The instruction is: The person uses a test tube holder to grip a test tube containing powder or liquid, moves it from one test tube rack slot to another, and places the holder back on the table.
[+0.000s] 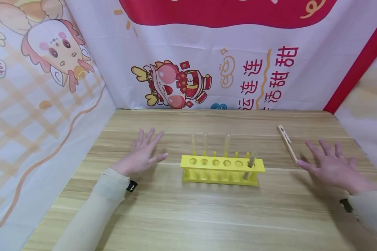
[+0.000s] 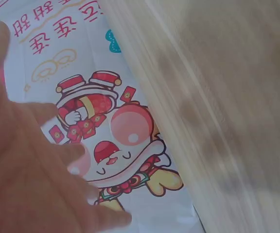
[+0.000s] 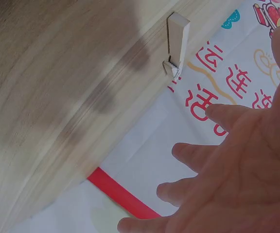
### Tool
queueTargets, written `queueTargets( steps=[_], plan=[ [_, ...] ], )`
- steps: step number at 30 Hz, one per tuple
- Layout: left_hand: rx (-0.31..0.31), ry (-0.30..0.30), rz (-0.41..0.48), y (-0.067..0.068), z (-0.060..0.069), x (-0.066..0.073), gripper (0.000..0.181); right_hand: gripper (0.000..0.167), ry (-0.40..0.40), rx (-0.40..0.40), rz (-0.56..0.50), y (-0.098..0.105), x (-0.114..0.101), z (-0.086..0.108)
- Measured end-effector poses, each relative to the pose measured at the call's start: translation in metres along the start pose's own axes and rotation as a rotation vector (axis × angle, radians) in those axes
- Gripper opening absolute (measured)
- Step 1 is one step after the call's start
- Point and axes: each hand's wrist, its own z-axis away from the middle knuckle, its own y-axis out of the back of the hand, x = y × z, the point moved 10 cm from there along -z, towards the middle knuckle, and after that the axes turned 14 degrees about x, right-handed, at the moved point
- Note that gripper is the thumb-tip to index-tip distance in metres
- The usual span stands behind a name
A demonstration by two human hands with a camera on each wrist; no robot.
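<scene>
A yellow test tube rack (image 1: 222, 167) stands mid-table in the head view, with a clear glass tube (image 1: 251, 161) leaning in its rightmost hole. Behind its top plate rise several more tubes (image 1: 227, 144) and short yellow pegs. To the rack's left, my left hand (image 1: 139, 155) is spread with nothing in it; the left wrist view shows its fingers (image 2: 67, 150) apart. My right hand (image 1: 336, 167), also spread and empty, is right of a wooden test tube clamp (image 1: 288, 144), its thumb close to the clamp's near end. In the right wrist view the clamp (image 3: 177, 41) lies beyond the fingers.
The wooden table (image 1: 191, 219) meets a printed white cloth (image 1: 182, 42) along its back edge. Another patterned cloth (image 1: 44, 115) hangs at the left, and a red strip (image 1: 358, 62) runs down the cloth at the right.
</scene>
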Motion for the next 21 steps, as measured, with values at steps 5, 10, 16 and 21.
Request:
queueTargets(
  steps=[5, 10, 16, 21],
  plan=[
    [-0.055, -0.092, 0.17, -0.007, 0.008, 0.025, 0.083, 0.092, 0.023, 0.031, 0.004, 0.0, -0.001, -0.003],
    [-0.104, -0.099, 0.389, -0.019, 0.014, 0.047, 0.084, 0.09, 0.069, 0.12, -0.028, 0.006, -0.008, -0.015],
    [-0.208, 0.042, 0.693, -0.044, 0.018, 0.062, 0.07, 0.084, 0.069, 0.123, -0.071, 0.007, -0.013, -0.039],
    [-0.255, 0.072, 0.833, -0.056, 0.018, 0.072, 0.063, 0.084, 0.069, 0.075, -0.034, -0.003, -0.01, -0.057]
  ],
)
